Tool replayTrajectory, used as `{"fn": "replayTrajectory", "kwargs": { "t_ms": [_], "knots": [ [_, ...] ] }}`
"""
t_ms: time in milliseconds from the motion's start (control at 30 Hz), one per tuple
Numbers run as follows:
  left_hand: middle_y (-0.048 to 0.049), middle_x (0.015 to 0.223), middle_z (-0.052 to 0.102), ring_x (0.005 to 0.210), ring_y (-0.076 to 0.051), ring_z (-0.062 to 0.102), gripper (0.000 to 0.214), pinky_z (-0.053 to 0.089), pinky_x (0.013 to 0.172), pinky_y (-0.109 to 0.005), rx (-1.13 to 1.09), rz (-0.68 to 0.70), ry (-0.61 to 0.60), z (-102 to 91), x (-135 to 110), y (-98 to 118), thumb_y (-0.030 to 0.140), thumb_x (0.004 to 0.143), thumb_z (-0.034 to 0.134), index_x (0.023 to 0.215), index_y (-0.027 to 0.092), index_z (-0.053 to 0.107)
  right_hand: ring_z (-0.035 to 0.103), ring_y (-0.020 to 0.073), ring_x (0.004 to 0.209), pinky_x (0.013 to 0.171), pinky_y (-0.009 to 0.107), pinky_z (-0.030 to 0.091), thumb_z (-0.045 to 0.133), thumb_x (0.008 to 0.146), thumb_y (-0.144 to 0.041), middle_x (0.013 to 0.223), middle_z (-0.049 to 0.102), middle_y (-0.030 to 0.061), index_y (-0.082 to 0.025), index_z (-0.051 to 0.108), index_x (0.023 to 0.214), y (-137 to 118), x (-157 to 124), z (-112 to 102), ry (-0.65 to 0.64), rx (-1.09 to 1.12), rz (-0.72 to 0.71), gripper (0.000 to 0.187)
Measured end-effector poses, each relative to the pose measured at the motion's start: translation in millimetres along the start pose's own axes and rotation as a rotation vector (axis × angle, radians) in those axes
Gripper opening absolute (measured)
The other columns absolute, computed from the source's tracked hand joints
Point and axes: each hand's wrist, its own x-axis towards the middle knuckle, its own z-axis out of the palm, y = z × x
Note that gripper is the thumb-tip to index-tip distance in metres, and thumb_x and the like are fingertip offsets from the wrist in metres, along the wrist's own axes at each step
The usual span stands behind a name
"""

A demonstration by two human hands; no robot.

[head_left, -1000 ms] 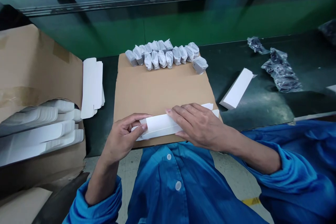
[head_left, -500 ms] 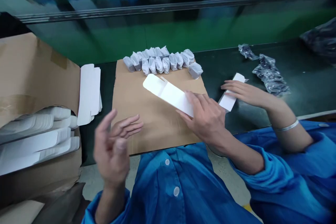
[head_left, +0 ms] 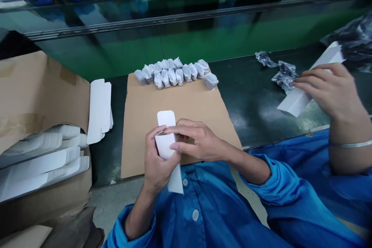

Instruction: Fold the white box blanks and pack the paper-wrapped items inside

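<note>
A long white carton (head_left: 166, 145) stands on end above the near edge of a brown cardboard sheet (head_left: 180, 104), its top flap open. My left hand (head_left: 158, 162) is wrapped round the carton's middle. My right hand (head_left: 193, 141) pinches the carton near its upper end, fingers closed on it. Several small grey wrapped packets (head_left: 174, 73) lie in rows at the sheet's far edge.
A co-worker's hand (head_left: 328, 91) at the right holds another white carton (head_left: 308, 89) over the dark green bench. Crumpled clear bags (head_left: 280, 73) lie nearby. At the left, a brown box holds flat white cartons (head_left: 37, 159); a further stack (head_left: 100, 108) leans beside it.
My left hand came back and took hold of the carton, which my right hand swung upright towards me. The co-worker's hand lifted the other carton off the bench and carried it right.
</note>
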Motion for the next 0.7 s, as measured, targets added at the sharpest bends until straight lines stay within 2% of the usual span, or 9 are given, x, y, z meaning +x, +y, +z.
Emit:
{"fn": "replayTrajectory", "kwargs": {
  "t_ms": [67,133,200,267,333,433,500,600,700],
  "knots": [
    [-0.0039,0.118,0.060,0.108,-0.019,0.063,0.053,0.053,0.090,-0.030,0.019,0.052,-0.050,-2.6,2.4,0.1,0.026,0.077,0.073,0.125,0.025,0.051,0.062,0.0149,0.080,0.074,0.028,0.051,0.068,0.091,-0.029,0.094,0.069,0.0051,-0.020,0.071,0.116,0.0,-2.1,-0.1,0.024,0.025,0.002,0.027],
    [-0.0036,0.114,0.060,0.103,-0.018,0.064,0.051,0.054,0.085,-0.029,0.021,0.053,-0.087,-4.6,5.1,-0.9,0.027,0.076,0.073,0.123,0.024,0.051,0.064,0.0140,0.080,0.074,0.027,0.052,0.067,0.091,-0.027,0.095,0.071,0.0050,-0.020,0.072,0.112,-1.3,-4.9,-3.9,0.191,0.064,0.046,0.023],
    [-0.0034,0.110,0.060,0.097,-0.018,0.065,0.049,0.054,0.078,-0.028,0.030,0.039,-0.112,-5.4,7.1,-1.5,0.026,0.076,0.073,0.120,0.024,0.052,0.064,0.0129,0.076,0.071,0.026,0.052,0.065,0.092,-0.029,0.089,0.072,0.0039,-0.018,0.073,0.104,-0.6,-4.5,-10.4,0.391,0.144,0.167,0.018],
    [-0.0033,0.108,0.059,0.093,-0.018,0.065,0.045,0.054,0.074,-0.028,0.046,0.045,-0.146,-4.7,7.8,-1.0,0.026,0.076,0.071,0.117,0.024,0.052,0.064,0.0118,0.069,0.065,0.025,0.051,0.062,0.094,-0.035,0.083,0.070,0.0027,-0.017,0.072,0.096,3.7,0.4,-16.0,0.440,0.332,0.329,0.021],
    [-0.0031,0.106,0.059,0.089,-0.017,0.065,0.041,0.053,0.071,-0.027,0.061,0.068,-0.186,-2.9,7.8,0.1,0.026,0.077,0.070,0.113,0.023,0.052,0.062,0.0109,0.060,0.057,0.024,0.049,0.060,0.094,-0.045,0.074,0.067,0.0010,-0.016,0.068,0.086,9.9,8.1,-18.1,0.335,0.584,0.461,0.031],
    [-0.0031,0.104,0.058,0.086,-0.017,0.064,0.037,0.052,0.067,-0.027,0.101,0.102,-0.212,-0.4,7.8,0.9,0.027,0.077,0.068,0.109,0.023,0.049,0.057,0.0096,0.054,0.052,0.022,0.044,0.066,0.087,-0.053,0.061,0.059,-0.0029,-0.017,0.060,0.073,15.6,18.4,-15.2,0.145,0.812,0.537,0.039],
    [-0.0031,0.102,0.057,0.087,-0.018,0.064,0.036,0.053,0.068,-0.028,0.138,0.127,-0.208,0.5,7.9,0.1,0.027,0.078,0.067,0.108,0.023,0.047,0.056,0.0087,0.058,0.055,0.021,0.044,0.074,0.081,-0.050,0.064,0.059,-0.0034,-0.016,0.061,0.073,15.0,21.7,-12.3,0.064,0.834,0.528,0.038],
    [-0.0034,0.101,0.055,0.087,-0.018,0.064,0.040,0.053,0.068,-0.029,0.183,0.124,-0.210,2.3,7.6,-2.3,0.028,0.079,0.066,0.112,0.022,0.045,0.060,0.0096,0.073,0.066,0.022,0.047,0.083,0.074,-0.040,0.080,0.066,-0.0008,-0.015,0.067,0.084,10.6,21.3,-10.0,-0.017,0.794,0.476,0.031],
    [-0.0051,0.106,0.054,0.090,-0.019,0.064,0.048,0.054,0.068,-0.030,0.206,0.116,-0.167,6.3,5.5,-4.6,0.028,0.078,0.068,0.117,0.021,0.042,0.060,0.0112,0.078,0.071,0.024,0.047,0.083,0.075,-0.037,0.085,0.068,0.0007,-0.015,0.070,0.088,7.0,17.7,-9.5,-0.003,0.716,0.449,0.029]
  ]
}}
